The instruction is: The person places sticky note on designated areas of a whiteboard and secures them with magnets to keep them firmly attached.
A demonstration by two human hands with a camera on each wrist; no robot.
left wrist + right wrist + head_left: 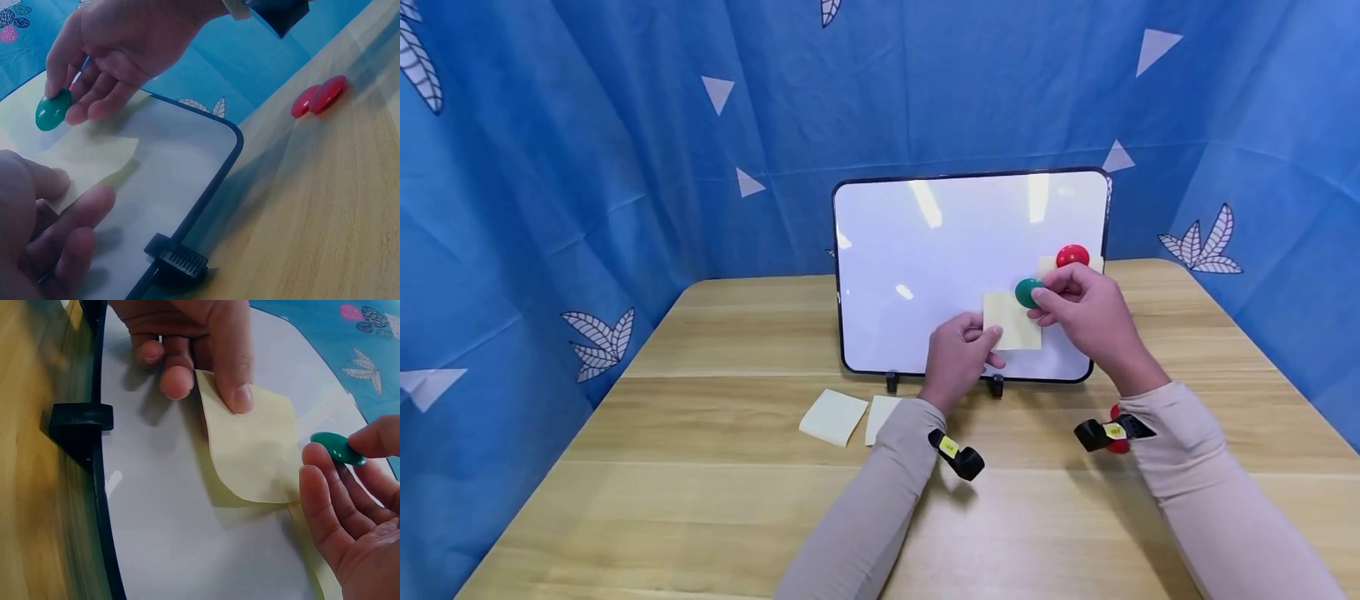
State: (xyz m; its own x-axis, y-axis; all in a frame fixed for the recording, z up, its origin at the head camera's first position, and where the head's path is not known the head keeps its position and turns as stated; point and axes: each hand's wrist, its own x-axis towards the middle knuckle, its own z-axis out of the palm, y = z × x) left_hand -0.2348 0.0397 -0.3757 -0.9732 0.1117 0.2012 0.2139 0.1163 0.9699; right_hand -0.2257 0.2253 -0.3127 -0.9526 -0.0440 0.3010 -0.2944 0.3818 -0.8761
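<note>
My left hand (958,354) pinches the left edge of a pale yellow sticky note (1017,327) in front of the whiteboard (910,250). In the right wrist view the note (256,450) curves away from the board and its shadow falls beneath it. My right hand (1090,317) pinches a round green magnet (1028,292) by its rim, close to the note's upper right corner. Behind that hand a red magnet (1072,255) sits on another yellow note at the board's right side, partly hidden by my fingers.
Two more yellow notes lie on the table: one note (833,417) in full view, the other note (880,412) partly behind my left sleeve. Two red magnets (328,94) rest on the wood to the right. Black feet (997,385) hold up the board. A blue curtain (647,167) surrounds the table.
</note>
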